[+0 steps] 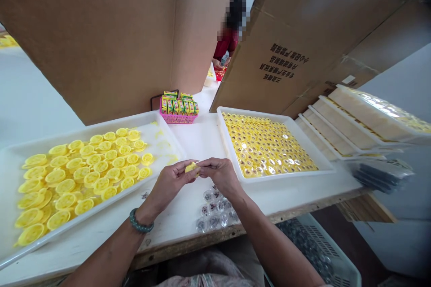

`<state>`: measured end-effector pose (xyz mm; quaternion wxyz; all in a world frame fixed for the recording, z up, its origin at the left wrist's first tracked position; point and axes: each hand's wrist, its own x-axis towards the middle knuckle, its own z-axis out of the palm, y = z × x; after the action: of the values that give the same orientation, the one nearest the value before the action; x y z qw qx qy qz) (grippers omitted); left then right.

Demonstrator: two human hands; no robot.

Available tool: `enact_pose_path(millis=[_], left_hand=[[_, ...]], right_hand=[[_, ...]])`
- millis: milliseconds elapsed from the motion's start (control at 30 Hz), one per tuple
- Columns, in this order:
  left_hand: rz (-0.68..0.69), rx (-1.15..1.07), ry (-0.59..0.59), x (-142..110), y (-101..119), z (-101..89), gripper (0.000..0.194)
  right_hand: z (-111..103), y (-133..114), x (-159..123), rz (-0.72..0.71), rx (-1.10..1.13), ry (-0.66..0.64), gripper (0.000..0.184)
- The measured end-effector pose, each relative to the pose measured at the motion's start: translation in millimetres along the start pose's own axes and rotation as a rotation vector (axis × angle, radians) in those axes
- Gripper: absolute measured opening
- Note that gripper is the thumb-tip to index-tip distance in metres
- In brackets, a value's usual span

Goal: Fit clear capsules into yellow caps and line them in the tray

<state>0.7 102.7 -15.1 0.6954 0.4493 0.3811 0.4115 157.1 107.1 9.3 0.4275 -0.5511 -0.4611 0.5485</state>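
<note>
Between my two hands is a small yellow plastic piece [191, 167], partly covered by fingers. My left hand [171, 181], below which a beaded bracelet circles the wrist, pinches it from the left. On the other side, the fingertips of my right hand [220, 175] close on the same piece. Under and beside my right hand lie several clear round covers [213, 222] with dark printed marks. To the left, a white tray [168, 136] holds many round yellow pieces [90, 178]. A second white tray [279, 176] at the right holds rows of yellow pieces under shiny covers [266, 145].
A pink basket [178, 119] of small yellow-green boxes stands between the trays. Filled trays [350, 121] are stacked at the right near dark packets [382, 175]. Cardboard sheets [134, 31] wall off the back; a person in red [226, 45] sits beyond. A crate [313, 242] is below the table.
</note>
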Motion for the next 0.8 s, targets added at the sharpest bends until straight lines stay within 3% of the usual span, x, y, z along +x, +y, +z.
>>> enact_pose_path(millis=[100,300,467,667,800], left_hand=[[0.022,0.013,0.006,-0.6,0.1,1.5,0.039],[-0.003,-0.083,0.051,1.3,-1.3,3.6,0.035],[0.005,-0.042,0.094,1.5,-1.2,1.4,0.034],[0.041,-0.004,0.053,-0.7,0.5,0.4,0.030],[0.055,0.039,0.046,-0.9,1.2,-0.3,0.029]], right_hand=[[0.4,-2.2,-5.0,-0.055,-0.055,0.025,0.007],[1.3,-5.7,-19.7,-0.332,-0.367,0.115,0.016],[2.4,-9.5,-17.5,-0.253,-0.348,0.119,0.011],[1.6,-7.8,-11.6,-0.130,-0.161,0.031,0.006],[1.0,0.8,-10.6,-0.153,-0.148,0.029,0.008]])
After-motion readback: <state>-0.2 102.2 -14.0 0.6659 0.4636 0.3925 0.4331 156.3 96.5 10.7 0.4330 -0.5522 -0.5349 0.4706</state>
